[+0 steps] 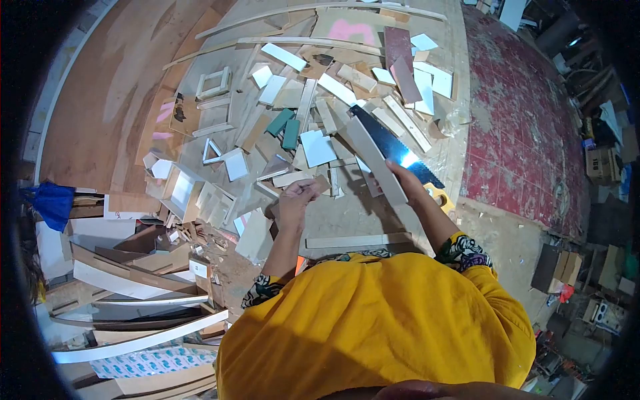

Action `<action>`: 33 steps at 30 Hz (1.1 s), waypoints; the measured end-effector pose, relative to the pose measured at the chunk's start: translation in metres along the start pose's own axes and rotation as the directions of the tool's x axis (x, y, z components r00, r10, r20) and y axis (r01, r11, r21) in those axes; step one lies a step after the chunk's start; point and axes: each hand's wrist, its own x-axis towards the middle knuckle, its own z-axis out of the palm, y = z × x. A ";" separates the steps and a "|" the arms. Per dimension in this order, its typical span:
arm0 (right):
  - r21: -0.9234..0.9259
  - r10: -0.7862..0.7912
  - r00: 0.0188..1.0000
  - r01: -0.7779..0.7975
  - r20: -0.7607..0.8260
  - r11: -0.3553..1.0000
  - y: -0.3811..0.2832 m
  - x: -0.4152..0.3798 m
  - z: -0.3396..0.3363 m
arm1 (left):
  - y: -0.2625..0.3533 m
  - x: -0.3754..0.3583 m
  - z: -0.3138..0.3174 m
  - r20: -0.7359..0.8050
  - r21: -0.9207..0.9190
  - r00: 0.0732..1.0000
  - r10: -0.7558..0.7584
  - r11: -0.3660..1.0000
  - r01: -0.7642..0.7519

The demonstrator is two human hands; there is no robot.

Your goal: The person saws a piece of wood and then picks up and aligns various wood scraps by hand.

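My right hand (405,185) is closed on the lower end of a pale wooden board (375,155), which it holds at a slant above the table. Right alongside the board lies a handsaw (405,152) with a shiny toothed blade and a yellow handle (440,197), partly behind my forearm. The fingers of my left hand (300,195) are curled together over the wood scraps. A small brown piece (323,184) shows right at its fingertips; I cannot tell whether it is gripped. Between my hands and my body rests a long wooden strip (359,241).
Wood offcuts, white-faced pieces (318,148) and two green blocks (291,134) cover the worktable (353,212). Small wooden frames (214,84) stand at its left. Curved boards (143,275) are stacked at lower left. A worn red surface (517,127) lies to the right.
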 end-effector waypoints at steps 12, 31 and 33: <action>-0.238 0.136 0.985 -0.107 0.108 0.965 0.043 -0.054 0.002 | 0.008 -0.027 -0.005 -0.003 0.231 0.996 0.090 0.969 -0.087; -0.219 0.105 0.985 -0.074 0.134 0.973 0.011 -0.056 0.052 | 0.045 -0.137 -0.066 -0.409 0.341 0.838 0.362 0.912 -0.228; -0.338 0.054 0.975 0.022 0.214 0.941 0.002 -0.069 0.072 | 0.044 -0.139 -0.062 -0.348 0.316 0.868 0.355 0.916 -0.248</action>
